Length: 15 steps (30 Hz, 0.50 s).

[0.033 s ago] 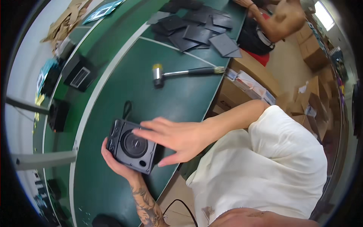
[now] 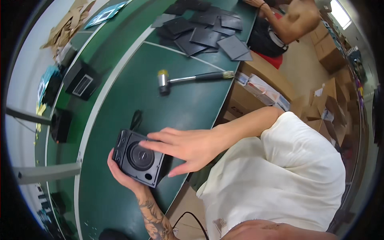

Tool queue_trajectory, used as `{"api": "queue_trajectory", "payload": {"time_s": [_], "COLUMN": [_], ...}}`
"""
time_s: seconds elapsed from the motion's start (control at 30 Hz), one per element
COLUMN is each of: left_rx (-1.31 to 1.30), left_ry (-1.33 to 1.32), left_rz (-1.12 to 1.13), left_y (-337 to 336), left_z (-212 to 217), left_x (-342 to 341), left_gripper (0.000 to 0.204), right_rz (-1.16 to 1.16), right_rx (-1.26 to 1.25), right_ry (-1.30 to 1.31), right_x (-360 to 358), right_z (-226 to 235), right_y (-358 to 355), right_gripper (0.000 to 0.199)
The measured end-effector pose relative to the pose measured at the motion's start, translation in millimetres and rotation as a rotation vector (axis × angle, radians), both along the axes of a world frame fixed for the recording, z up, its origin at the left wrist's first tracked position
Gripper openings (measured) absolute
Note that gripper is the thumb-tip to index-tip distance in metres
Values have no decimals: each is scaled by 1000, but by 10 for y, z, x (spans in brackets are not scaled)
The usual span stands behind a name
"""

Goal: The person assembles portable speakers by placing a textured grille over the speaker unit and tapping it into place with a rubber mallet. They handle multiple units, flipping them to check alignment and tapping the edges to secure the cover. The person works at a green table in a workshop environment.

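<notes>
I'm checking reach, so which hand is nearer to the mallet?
Right hand, below the mallet in view, extended over the speaker; left hand, at the speaker's left edge, farther away.

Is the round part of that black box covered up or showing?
Mostly showing: the round part of the black box is plainly visible; only the right hand overlaps its upper edge.

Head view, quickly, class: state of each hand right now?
Left hand: holding the black speaker box at its side.
Right hand: open over the box; touch cannot be told.
</notes>
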<state>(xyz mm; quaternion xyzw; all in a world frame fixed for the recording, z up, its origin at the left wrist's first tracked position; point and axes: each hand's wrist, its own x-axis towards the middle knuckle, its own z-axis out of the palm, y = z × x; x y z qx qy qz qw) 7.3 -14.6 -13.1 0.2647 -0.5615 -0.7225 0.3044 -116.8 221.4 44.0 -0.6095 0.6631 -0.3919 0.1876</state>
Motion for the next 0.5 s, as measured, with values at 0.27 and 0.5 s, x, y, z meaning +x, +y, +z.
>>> {"api": "queue_trajectory", "payload": {"time_s": [0.27, 0.5], "left_rx": [12, -18], "left_ry": [-44, -68], "left_rz": [49, 46], "left_y": [91, 123], "left_z": [41, 94], "left_x": [-42, -63], "left_gripper": [42, 42], "right_rz": [-930, -1240], "right_rx": [5, 517], "right_ry": [511, 388], "right_x": [-1562, -1947], "right_z": [-86, -541], "right_y": [1458, 2083], "right_gripper": [66, 103]}}
